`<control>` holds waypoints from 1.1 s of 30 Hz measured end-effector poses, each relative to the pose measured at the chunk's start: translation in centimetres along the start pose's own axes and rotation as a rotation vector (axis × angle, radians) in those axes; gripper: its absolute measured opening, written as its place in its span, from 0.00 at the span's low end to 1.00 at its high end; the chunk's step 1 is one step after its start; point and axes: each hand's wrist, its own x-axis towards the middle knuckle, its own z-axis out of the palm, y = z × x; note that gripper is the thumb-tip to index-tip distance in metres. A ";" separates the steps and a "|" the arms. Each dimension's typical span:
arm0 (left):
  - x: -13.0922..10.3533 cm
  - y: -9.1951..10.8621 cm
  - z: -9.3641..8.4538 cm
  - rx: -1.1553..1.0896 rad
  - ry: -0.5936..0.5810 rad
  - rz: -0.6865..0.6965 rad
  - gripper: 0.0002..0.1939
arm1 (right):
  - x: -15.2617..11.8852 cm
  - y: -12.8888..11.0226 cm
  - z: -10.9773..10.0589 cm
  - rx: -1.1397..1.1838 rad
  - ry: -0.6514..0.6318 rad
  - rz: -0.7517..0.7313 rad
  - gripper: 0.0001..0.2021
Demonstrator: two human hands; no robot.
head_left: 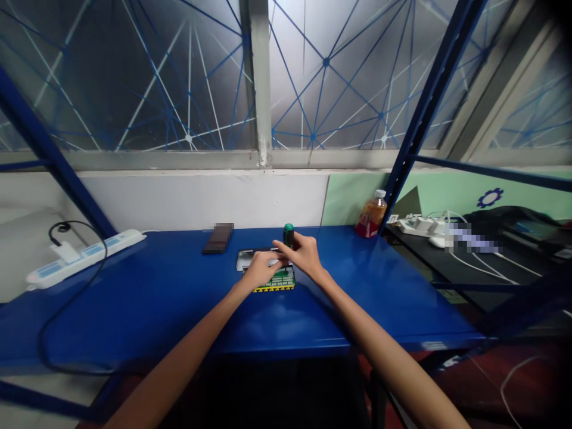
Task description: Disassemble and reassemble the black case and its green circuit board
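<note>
A green circuit board with a yellow toothed front edge (279, 282) lies on the blue table (179, 304). Over its left part rests my left hand (261, 269), fingers together and pointing right; what its fingertips hold, if anything, is too small to tell. My right hand (304, 253) grips a screwdriver with a green and black handle (288, 233), held upright above the board's right side. Behind the board, partly covered by my hands, is a silvery tray-like part (243, 260).
A dark stack of flat pieces (218, 238) lies behind to the left. At the far left is a white power strip (89, 258) with a black cable. A drink bottle (372, 215) stands at the back right, beside a blue metal post (413, 128).
</note>
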 end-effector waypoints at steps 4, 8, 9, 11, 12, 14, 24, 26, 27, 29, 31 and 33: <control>0.0 0.1 0.0 -0.010 0.002 0.002 0.09 | 0.6 -0.4 0.7 -0.074 0.030 0.029 0.30; -0.1 0.0 0.0 -0.006 -0.008 0.034 0.10 | 0.9 -0.4 1.0 -0.094 0.010 0.048 0.30; -0.1 0.0 0.0 -0.010 -0.013 0.042 0.10 | 0.9 -0.4 1.0 -0.093 0.009 0.054 0.30; -0.1 0.1 0.0 -0.020 -0.016 0.045 0.10 | 0.7 -0.1 1.0 -0.081 0.007 0.069 0.30; -0.1 0.2 0.0 -0.024 -0.018 0.040 0.10 | 0.6 0.0 0.9 -0.073 0.006 0.077 0.30; -0.1 0.3 0.0 -0.029 -0.022 0.028 0.10 | 0.4 0.2 0.8 -0.052 -0.003 0.089 0.30; -0.1 0.0 0.1 -0.004 -0.020 0.040 0.10 | 0.3 0.2 0.3 0.047 -0.074 0.106 0.29; -0.1 -0.1 0.1 0.001 -0.019 0.036 0.10 | 0.3 0.1 0.3 0.053 -0.081 0.112 0.29; -0.1 0.0 0.1 0.001 -0.021 0.033 0.10 | 0.2 0.1 0.2 0.054 -0.083 0.113 0.29; -0.1 0.0 0.1 0.001 -0.023 0.029 0.10 | 0.3 0.1 0.2 0.053 -0.083 0.113 0.29; -0.1 0.1 0.1 0.001 -0.027 0.027 0.10 | 0.3 0.1 0.2 0.052 -0.081 0.109 0.30; -0.1 0.0 0.1 0.004 -0.029 0.026 0.10 | 0.3 0.1 0.2 0.052 -0.077 0.105 0.30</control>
